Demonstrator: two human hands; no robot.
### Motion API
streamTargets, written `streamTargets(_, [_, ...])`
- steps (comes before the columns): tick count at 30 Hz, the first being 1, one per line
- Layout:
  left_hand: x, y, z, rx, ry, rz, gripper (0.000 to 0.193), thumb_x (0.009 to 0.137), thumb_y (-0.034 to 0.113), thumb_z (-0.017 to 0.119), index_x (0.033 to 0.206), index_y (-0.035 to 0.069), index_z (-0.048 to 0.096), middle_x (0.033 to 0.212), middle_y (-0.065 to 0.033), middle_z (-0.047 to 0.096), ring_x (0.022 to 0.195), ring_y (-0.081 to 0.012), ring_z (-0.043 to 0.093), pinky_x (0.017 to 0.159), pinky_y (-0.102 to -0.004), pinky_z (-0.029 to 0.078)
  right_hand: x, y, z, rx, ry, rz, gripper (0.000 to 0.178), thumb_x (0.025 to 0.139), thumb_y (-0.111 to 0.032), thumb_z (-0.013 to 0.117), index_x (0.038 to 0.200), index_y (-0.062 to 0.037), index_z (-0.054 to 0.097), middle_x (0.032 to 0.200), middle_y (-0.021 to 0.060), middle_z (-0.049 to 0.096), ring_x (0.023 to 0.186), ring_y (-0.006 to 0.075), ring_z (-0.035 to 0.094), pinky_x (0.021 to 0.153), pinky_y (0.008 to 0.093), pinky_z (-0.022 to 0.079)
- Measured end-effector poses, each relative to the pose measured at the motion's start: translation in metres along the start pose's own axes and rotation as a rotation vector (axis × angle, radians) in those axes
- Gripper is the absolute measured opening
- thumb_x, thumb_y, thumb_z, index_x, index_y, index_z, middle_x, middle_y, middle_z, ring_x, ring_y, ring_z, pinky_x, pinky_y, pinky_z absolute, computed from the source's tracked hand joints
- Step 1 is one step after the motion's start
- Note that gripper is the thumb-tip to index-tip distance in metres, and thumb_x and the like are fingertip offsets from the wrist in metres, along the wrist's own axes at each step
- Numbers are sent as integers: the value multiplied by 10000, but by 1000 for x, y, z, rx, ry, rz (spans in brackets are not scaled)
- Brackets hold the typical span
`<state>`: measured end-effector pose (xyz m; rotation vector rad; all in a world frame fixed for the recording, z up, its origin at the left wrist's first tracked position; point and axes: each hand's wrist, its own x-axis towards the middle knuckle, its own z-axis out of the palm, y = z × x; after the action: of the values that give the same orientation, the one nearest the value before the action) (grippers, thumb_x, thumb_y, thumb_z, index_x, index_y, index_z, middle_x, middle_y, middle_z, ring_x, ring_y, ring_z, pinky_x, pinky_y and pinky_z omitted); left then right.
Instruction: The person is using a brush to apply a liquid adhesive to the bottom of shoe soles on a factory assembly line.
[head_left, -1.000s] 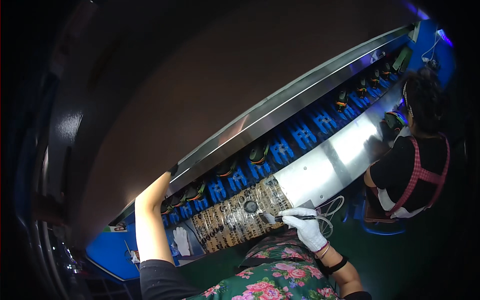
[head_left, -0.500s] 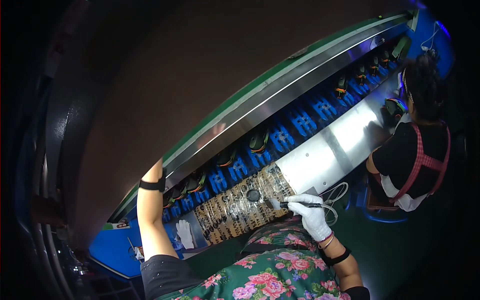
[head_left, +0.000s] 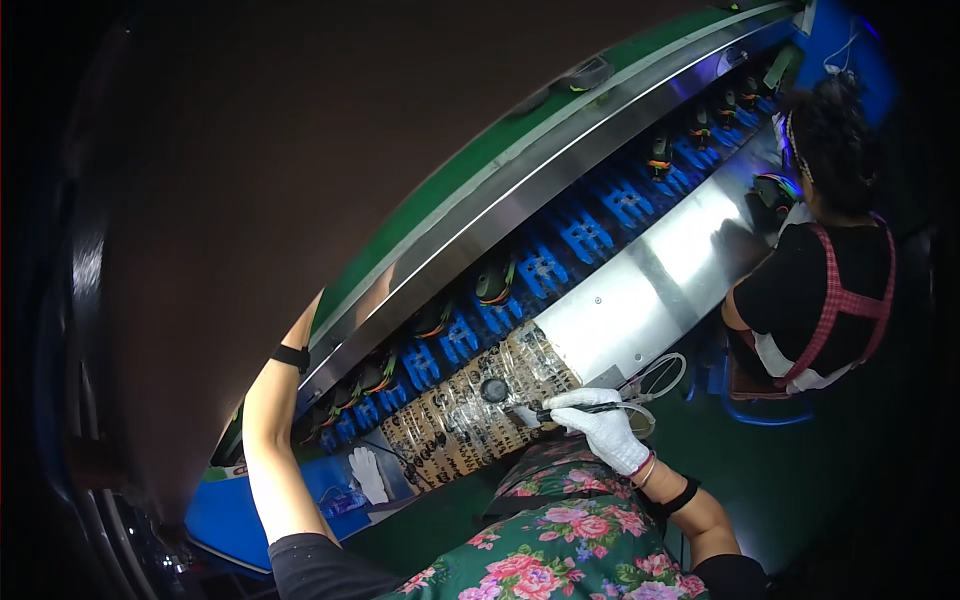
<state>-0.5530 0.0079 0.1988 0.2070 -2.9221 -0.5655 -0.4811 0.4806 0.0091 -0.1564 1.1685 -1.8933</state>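
Note:
My right hand [head_left: 600,425], in a white knit glove, is closed around the dark handle of a brush [head_left: 530,412]. The brush's flat, pale end is over the near right part of a brown cardboard covering [head_left: 440,430] wrapped in clear film. A round black disc or small pot [head_left: 494,390] sits on that covering, just beyond the brush. My left forearm [head_left: 272,430], with a black wristband, reaches up to the green-edged upper shelf [head_left: 430,205]. My left hand's fingers are hidden there, so I cannot see what it holds.
Blue racks [head_left: 540,270] run along the channel, carrying several dark shoe-like pieces [head_left: 494,285] with bright edging. A spare white glove [head_left: 368,474] lies at the left. A bare metal worktop [head_left: 610,300] continues right to a seated co-worker [head_left: 835,280]. A pale cable [head_left: 660,380] loops near my right hand.
The view has shifted, so the bench sits slightly left and the upper shelf shows more green. My right hand keeps its hold on the brush; my left arm stays raised.

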Motion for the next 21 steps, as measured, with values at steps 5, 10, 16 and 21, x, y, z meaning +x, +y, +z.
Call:
streamTargets(5, [61,36,34,-16,6,62,446,994,307,686,1374,76,653,1539,-175,518,1421,-289,490,1164,-390,359,2,-2,-15,0,30,-13,178,905,-65,753,1068,1,783,917,41,773,754,74,654,683,231,526])
streamTargets(10, [99,49,35,-129,-26,110,405,1024,287,648,1351,48,658,1485,-132,583,1357,-224,540,1120,-346,399,2,-14,-20,-15,61,-26,183,901,-65,758,1073,-6,785,906,25,767,754,71,644,690,229,523])
streamTargets(16, [63,12,19,-345,93,-25,373,1043,221,625,1374,50,643,1374,-92,635,1240,-229,628,1111,-343,450,1,-20,-21,-16,82,-61,176,910,-66,747,1072,-11,786,966,35,768,808,69,647,720,231,523])
streamTargets(21, [-79,-78,-45,-777,548,-150,318,1052,161,589,1293,-47,603,1292,-101,610,1221,-289,639,1123,-422,466,5,-11,-5,61,-5,-50,185,905,-62,745,1080,-14,783,966,39,769,780,75,639,700,230,511])
